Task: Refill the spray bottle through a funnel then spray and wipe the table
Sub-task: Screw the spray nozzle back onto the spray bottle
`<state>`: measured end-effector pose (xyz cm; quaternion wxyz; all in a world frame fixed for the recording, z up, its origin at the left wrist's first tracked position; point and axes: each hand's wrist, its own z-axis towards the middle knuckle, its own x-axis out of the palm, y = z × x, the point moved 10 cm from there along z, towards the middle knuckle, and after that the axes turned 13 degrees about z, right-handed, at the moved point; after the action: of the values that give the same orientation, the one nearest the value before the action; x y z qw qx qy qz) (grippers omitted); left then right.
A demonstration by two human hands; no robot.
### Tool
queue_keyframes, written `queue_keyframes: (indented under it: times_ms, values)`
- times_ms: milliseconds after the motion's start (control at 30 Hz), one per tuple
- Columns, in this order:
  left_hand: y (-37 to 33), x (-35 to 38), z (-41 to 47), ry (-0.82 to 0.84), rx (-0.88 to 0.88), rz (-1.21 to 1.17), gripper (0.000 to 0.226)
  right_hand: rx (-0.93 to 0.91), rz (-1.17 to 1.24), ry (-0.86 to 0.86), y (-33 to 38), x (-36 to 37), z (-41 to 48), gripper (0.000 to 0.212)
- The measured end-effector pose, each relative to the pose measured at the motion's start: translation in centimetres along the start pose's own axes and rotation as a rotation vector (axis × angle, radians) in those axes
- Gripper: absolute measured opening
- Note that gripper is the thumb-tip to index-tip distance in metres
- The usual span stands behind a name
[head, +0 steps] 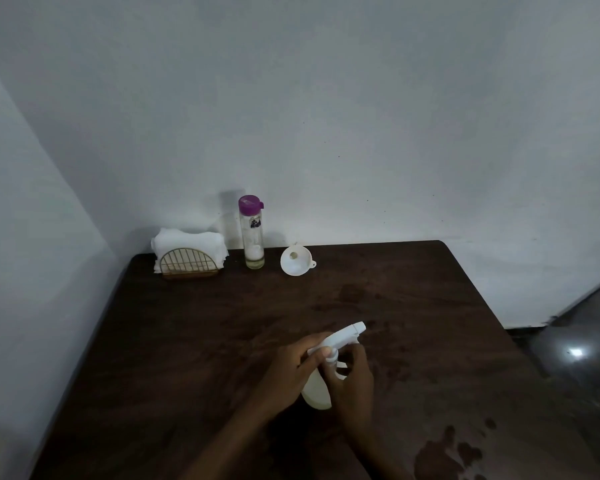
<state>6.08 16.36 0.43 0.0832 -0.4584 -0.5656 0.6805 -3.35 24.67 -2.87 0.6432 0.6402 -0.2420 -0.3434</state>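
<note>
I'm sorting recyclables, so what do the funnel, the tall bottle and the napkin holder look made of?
Funnel: likely white plastic, matte, with a moulded tab. Tall bottle: clear glass or hard plastic, unclear which; purple cap looks plastic. Napkin holder: thin gold-coloured wire grid, probably metal.

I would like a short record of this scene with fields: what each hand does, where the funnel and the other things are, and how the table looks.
left hand: grips the spray bottle at its head
right hand: grips the same bottle lower, near the neck
spray bottle: tilted, head on
funnel: lies at the table's back edge, untouched
purple-capped bottle: upright, left of the funnel
napkins: in a wire holder, back left
table: wet patches front right
</note>
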Motion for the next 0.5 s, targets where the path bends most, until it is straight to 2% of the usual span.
queue_keyframes:
  times_ms: [133,267,367,500]
  values:
    - [-0.07,0.10,-0.04,0.012,-0.002,-0.029,0.034,-0.043,0.030,0.019,0.31,0.27,-0.26,0.016]
    - [0.20,0.18,0.03,0.013,-0.004,-0.029,0.034,-0.083,-0.013,0.011,0.28,0.07,-0.31,0.031]
    - [0.43,0.31,-0.02,0.027,-0.010,-0.010,0.035,-0.075,-0.036,-0.015,0.08,-0.28,-0.25,0.016]
    - [0.17,0.05,-0.17,0.004,-0.021,0.009,0.017,-0.019,-0.019,-0.042,0.02,-0.36,0.00,0.017]
